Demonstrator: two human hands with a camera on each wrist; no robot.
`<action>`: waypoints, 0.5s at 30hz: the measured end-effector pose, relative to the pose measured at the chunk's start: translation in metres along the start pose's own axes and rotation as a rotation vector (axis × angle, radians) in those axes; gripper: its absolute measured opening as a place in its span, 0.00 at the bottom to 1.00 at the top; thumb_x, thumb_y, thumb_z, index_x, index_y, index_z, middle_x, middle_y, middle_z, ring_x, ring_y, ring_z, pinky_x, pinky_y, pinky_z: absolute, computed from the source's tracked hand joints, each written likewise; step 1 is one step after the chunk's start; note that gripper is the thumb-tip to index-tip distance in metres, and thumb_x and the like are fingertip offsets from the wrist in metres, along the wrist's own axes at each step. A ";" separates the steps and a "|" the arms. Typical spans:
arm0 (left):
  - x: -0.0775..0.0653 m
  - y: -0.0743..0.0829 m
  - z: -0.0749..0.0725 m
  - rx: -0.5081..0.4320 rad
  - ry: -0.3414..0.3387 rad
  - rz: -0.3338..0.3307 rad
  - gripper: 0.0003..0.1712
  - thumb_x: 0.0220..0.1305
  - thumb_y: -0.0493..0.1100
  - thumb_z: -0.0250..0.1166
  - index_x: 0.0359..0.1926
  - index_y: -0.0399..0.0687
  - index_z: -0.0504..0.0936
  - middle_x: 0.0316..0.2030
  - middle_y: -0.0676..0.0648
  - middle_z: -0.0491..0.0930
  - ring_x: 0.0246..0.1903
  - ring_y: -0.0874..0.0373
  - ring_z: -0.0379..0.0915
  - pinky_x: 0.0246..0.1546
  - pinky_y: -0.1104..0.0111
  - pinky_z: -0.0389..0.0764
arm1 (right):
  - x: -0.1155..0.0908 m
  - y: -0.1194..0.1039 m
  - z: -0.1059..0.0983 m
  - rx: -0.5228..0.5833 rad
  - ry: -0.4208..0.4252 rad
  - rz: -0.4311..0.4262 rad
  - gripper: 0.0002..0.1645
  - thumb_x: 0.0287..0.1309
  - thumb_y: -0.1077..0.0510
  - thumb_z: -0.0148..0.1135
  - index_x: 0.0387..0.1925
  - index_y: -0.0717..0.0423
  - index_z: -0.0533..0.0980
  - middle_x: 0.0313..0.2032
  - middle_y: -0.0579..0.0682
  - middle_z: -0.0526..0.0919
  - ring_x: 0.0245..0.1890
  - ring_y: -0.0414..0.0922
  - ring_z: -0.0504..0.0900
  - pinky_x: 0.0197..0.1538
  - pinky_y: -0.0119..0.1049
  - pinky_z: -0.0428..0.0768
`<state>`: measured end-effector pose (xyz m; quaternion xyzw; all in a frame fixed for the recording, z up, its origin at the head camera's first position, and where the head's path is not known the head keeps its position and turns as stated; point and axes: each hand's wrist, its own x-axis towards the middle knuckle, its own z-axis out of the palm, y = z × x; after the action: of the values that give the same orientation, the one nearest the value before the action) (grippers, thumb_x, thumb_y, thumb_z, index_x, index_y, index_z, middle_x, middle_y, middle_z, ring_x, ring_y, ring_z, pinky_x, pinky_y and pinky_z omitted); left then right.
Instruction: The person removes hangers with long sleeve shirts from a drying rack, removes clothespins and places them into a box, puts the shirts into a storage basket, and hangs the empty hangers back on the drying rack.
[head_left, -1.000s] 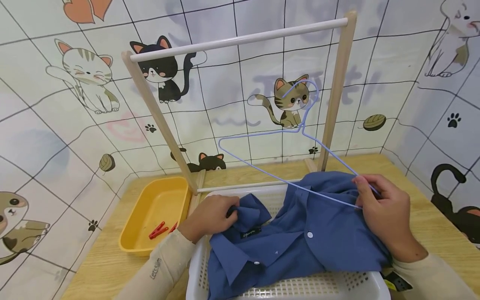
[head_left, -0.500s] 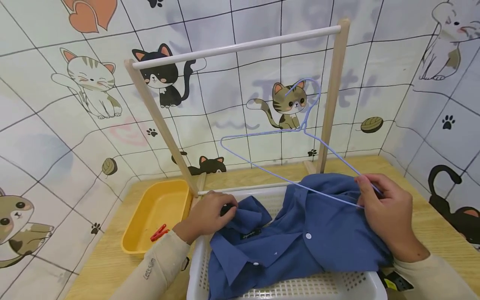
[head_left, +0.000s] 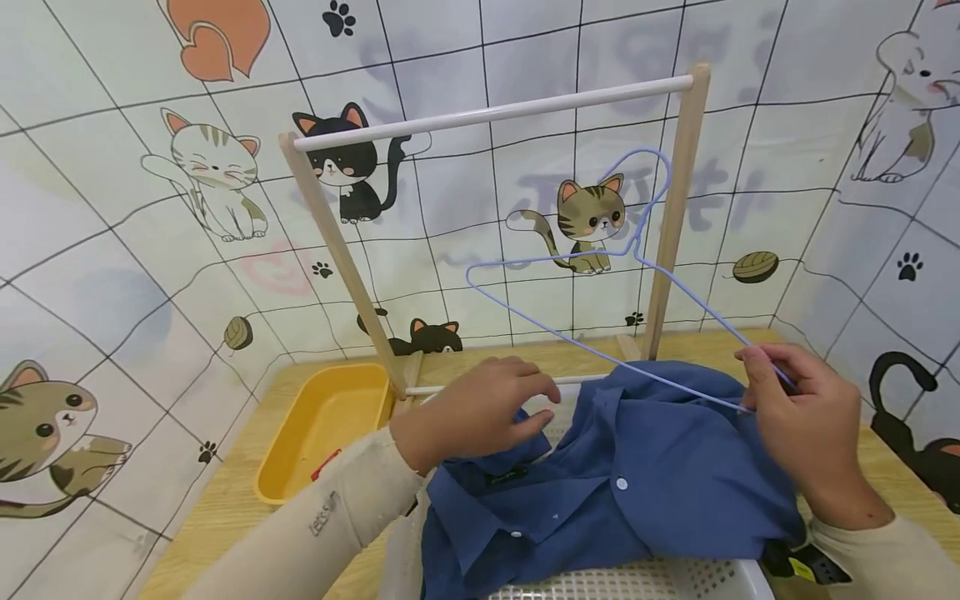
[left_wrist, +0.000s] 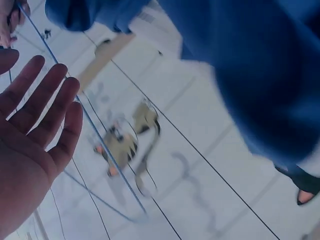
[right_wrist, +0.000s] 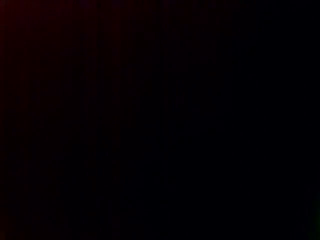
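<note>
A blue buttoned shirt (head_left: 675, 483) lies spread over a white plastic basket (head_left: 720, 579). My right hand (head_left: 806, 425) pinches one corner of a light-blue wire hanger (head_left: 555, 330), whose hook points up toward the back. That hanger reaches over the shirt, and its far end stands out to the left in the air. Over the shirt's collar hovers my left hand (head_left: 480, 408), its fingers loosely bent and holding nothing. The left wrist view shows the same left hand (left_wrist: 37, 120) with fingers spread, close to the hanger's wire. Blackness fills the right wrist view.
Behind the basket stands a wooden drying rack with a white top rail (head_left: 495, 112). A yellow tray (head_left: 322, 425) sits at the left on the wood-grain table (head_left: 210, 508), with a red clothespin (head_left: 325, 464) partly hidden by the left sleeve.
My left hand has let go of the shirt's collar and moved right and up. The hanger, still in my right hand, has shifted slightly right in the view.
</note>
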<state>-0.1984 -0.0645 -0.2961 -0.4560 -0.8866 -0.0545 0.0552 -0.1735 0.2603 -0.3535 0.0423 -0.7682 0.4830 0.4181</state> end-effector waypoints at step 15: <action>0.089 0.040 0.060 0.191 -0.207 -0.174 0.40 0.71 0.72 0.45 0.77 0.61 0.59 0.72 0.52 0.65 0.71 0.55 0.64 0.67 0.58 0.70 | 0.005 0.013 -0.009 -0.008 0.013 0.013 0.06 0.62 0.67 0.64 0.37 0.70 0.81 0.13 0.34 0.74 0.13 0.28 0.73 0.21 0.19 0.70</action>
<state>-0.2198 0.0387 -0.3400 -0.3734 -0.9248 0.0728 0.0018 -0.1779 0.2759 -0.3579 0.0323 -0.7675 0.4830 0.4202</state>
